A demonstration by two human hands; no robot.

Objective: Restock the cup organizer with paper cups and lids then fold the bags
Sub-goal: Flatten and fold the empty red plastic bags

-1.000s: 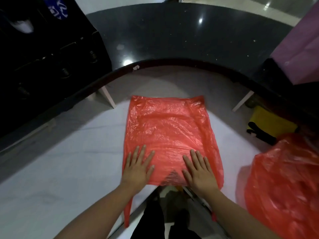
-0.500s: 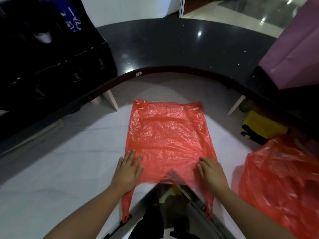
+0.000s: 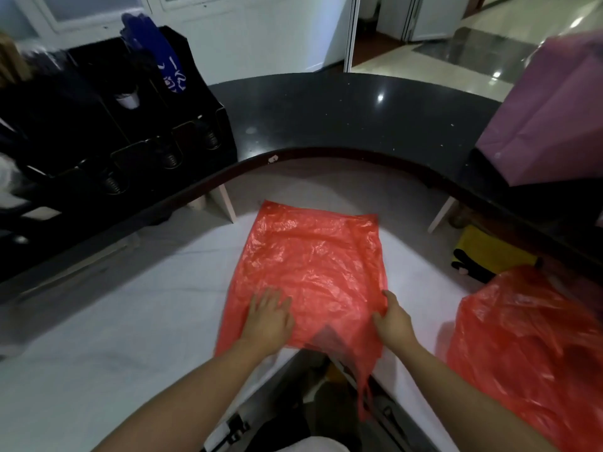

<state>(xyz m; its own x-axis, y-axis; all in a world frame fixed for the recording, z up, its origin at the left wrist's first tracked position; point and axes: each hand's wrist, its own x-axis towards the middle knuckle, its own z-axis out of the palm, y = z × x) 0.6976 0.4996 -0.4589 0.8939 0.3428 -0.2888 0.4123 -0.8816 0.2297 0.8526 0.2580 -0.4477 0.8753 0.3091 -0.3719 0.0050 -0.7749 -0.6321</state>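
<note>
You've got two red bags on the white counter (image 3: 98, 353): a flat bag (image 3: 313, 272) at the near edge and a crumpled bag (image 3: 528, 337) at its right end. Your left hand (image 3: 267, 321) lies flat on the flat one with fingers straight, and your right hand (image 3: 393, 321) pinches its right edge.

White counter (image 3: 107, 321) — flat red bag (image 3: 313, 265), crumpled red bag (image 3: 528, 347)

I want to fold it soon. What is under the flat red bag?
The flat red bag lies on the white table; its near edge overhangs. Whether anything is beneath cannot be seen.
</note>
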